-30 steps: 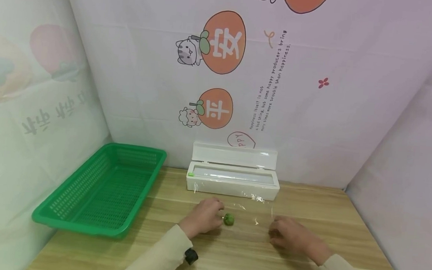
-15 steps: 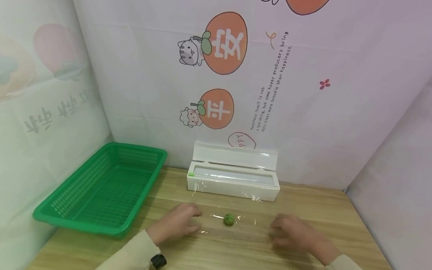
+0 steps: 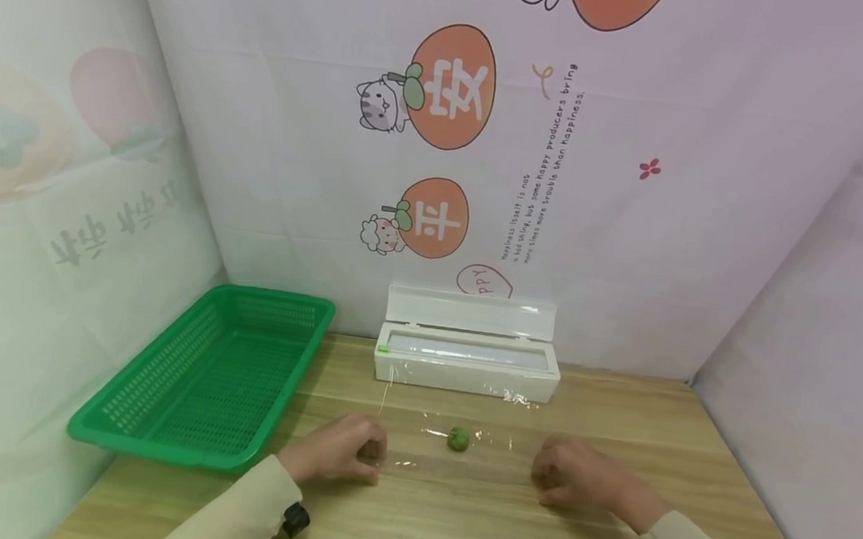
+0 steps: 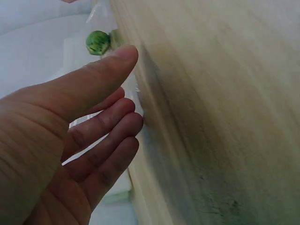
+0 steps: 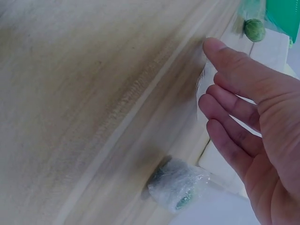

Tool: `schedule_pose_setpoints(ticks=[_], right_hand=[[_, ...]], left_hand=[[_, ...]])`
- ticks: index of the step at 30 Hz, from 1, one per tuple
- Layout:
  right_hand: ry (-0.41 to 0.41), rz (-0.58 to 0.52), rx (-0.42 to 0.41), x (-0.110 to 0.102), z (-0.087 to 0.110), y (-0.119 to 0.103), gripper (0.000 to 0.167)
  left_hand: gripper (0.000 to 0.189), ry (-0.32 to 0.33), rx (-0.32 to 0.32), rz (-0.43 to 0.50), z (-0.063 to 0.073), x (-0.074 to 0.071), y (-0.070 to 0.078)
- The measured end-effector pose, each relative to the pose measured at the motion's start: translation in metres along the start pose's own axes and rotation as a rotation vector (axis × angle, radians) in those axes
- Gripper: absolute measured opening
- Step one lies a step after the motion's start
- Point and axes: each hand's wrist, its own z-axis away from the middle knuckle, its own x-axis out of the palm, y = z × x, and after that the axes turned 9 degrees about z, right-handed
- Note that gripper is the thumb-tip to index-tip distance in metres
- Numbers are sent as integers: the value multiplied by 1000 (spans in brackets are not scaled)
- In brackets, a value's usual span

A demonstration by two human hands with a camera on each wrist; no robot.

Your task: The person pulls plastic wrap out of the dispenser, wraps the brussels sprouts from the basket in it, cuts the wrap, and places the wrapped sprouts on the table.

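A sheet of clear cling film stretches forward from a white cling film box with its lid raised. A small green Brussels sprout sits at the sheet's middle; it also shows beyond the left thumb in the left wrist view. At the film's left front corner is my left hand, its thumb apart from loosely curved fingers. My right hand is at the right front corner, low over the table. A glinting film edge runs by its fingertips, and its thumb stands apart from them.
A green perforated plastic basket stands left of the box on the wooden table. A printed cloth wall rises behind. In the right wrist view, a crumpled bundle in clear film lies on the table.
My left hand has moved left from beside the sprout to the film's left front corner. My right hand has stayed near the right corner. The sprout has hardly moved.
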Motion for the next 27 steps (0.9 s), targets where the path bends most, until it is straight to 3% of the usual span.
schedule_pose_setpoints(ticks=[8, 16, 24, 27], right_hand=[[12, -29, -46, 5, 0, 4, 17], [84, 26, -120, 7, 1, 8, 18], [90, 29, -70, 9, 2, 7, 24], [91, 13, -29, 8, 2, 7, 26]], left_hand=[[10, -18, 36, 50, -6, 2, -9], [6, 3, 83, -47, -6, 3, -9], [9, 12, 154, -135, -7, 5, -8], [11, 14, 143, -132, -7, 4, -7]])
